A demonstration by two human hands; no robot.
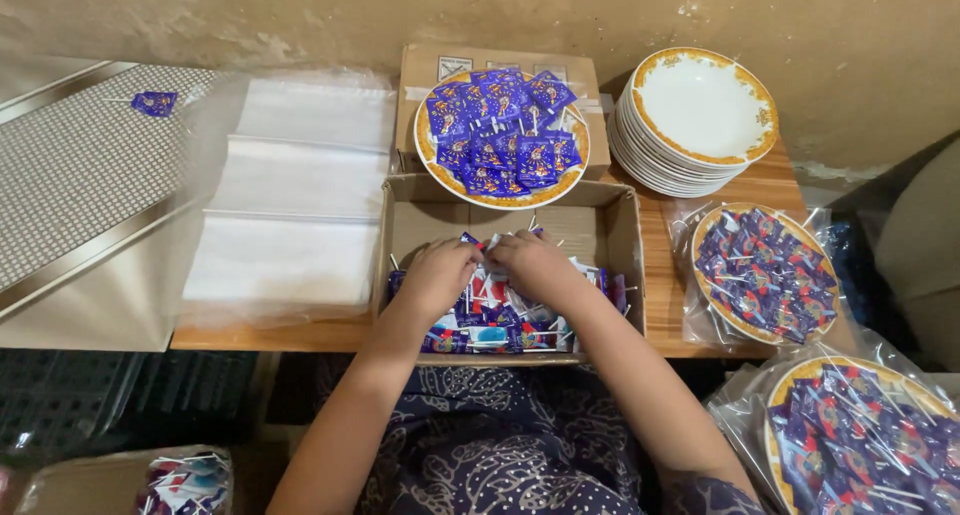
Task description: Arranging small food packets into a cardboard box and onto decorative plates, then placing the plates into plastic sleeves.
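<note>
Two hands: I see my left hand (437, 275) and right hand (532, 265) side by side, low inside the open cardboard box (620, 237), knuckles almost touching.
Left grip: fingers curled down onto the wrapped lollipops (500, 325); I cannot tell whether they are pinched on one.
Right grip: fingers bent together at a white stick near the left hand; whether it is clamped I cannot tell.
Lollipops: a loose heap on the box floor, purple wrappers with white sticks, long axes pointing every way, several sticks poking over the box walls.
Ahead: a filled plate (500, 133) of purple wrapped sweets, resting on a closed carton (420, 70) just behind the box.
Right side: a stack of empty plates (700, 120) with gold rims, then a bagged plate (765, 273) of lollipops, and another bagged plate (855, 440) nearer me.
Left side: a pile of clear plastic bags (290, 200), lying flat, beside the box.
Far left: a metal tray (70, 185) with dotted surface, one stray lollipop (153, 103) on it.
Surface: a wooden table (670, 305), set against a rough tan wall (300, 15).
Below: patterned dark cloth at my lap, and a small box (90, 485) of sweets on the floor at lower left.
</note>
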